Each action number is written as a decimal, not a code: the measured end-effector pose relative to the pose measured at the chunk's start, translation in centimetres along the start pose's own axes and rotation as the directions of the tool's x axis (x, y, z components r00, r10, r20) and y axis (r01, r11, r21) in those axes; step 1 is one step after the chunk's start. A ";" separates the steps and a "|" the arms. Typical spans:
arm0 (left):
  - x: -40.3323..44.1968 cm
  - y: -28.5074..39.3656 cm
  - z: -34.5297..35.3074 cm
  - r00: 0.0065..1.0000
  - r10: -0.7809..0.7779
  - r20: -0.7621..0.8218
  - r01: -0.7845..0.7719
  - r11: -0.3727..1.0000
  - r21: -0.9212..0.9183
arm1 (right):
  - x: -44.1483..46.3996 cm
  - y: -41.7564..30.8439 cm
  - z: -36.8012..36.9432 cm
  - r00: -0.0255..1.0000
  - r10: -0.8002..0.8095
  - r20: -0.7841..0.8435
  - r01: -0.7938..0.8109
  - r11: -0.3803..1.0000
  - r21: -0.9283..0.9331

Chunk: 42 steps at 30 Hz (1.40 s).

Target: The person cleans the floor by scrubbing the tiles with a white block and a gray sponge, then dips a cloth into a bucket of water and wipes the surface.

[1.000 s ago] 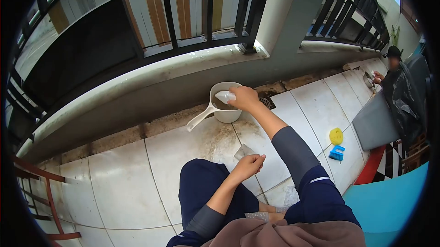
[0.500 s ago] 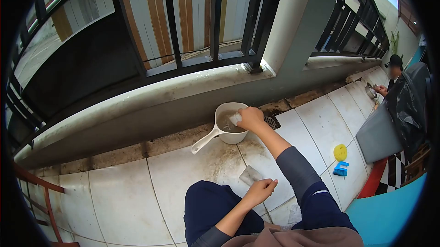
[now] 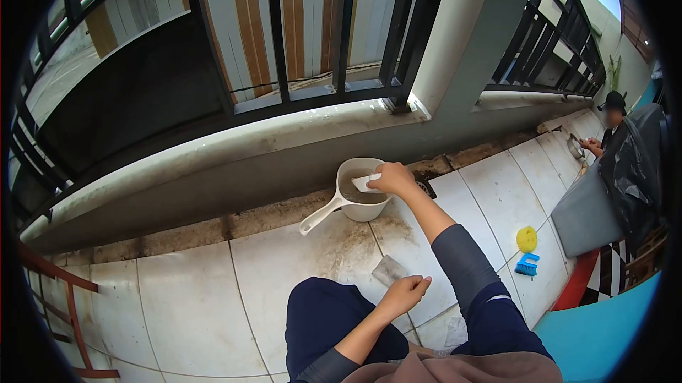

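Observation:
A white long-handled dipper (image 3: 364, 211) with murky water in it stands on the tiles beside the low wall. Over its right rim reaches my right hand (image 3: 392, 178), its fingers closed on a small white object (image 3: 366, 183) just above the water. My left hand (image 3: 405, 293) is held closed above my knee; whether anything is inside its fingers is hidden. Just beyond it a flat greyish square piece (image 3: 389, 270) lies on the floor, not visibly touched by the hand.
At the right lie a yellow sponge (image 3: 526, 239) and a blue brush (image 3: 527, 264), near a grey bin (image 3: 586, 216) with a black bag. Another person (image 3: 612, 117) holds a metal pan farther off. A drain (image 3: 424, 188) is behind my right wrist. A reddish metal rack (image 3: 74, 312) stands left.
My right hand has dipped the white object into the dipper and lifted it slightly again. The view has shifted, so the dipper sits lower in it. My left hand stays closed.

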<state>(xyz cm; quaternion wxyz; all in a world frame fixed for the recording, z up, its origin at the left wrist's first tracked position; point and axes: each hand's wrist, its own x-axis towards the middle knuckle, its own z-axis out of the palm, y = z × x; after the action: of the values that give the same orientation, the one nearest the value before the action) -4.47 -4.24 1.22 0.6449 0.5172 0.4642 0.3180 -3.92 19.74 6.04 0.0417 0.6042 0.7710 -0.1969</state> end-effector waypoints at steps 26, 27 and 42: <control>0.7 -1.7 0.9 0.994 0.046 0.098 -0.044 0.999 -0.026 | -7.4 8.8 1.6 0.923 -0.169 0.346 -0.335 0.090 0.938; 0.6 -1.6 0.9 0.988 0.047 0.145 -0.041 0.998 -0.041 | -9.0 9.0 1.7 0.939 -0.167 0.302 -0.302 0.026 0.953; -4.6 -4.0 8.8 0.905 -0.197 0.378 0.179 0.980 0.083 | -33.5 28.6 11.1 0.884 0.263 -0.386 -0.160 0.947 0.280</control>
<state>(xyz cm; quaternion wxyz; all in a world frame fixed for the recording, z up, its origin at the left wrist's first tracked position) 1.72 -12.64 -1.11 0.7388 0.5372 0.3836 0.1359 30.22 -9.34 -1.29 -0.1767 0.7138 0.6612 -0.1489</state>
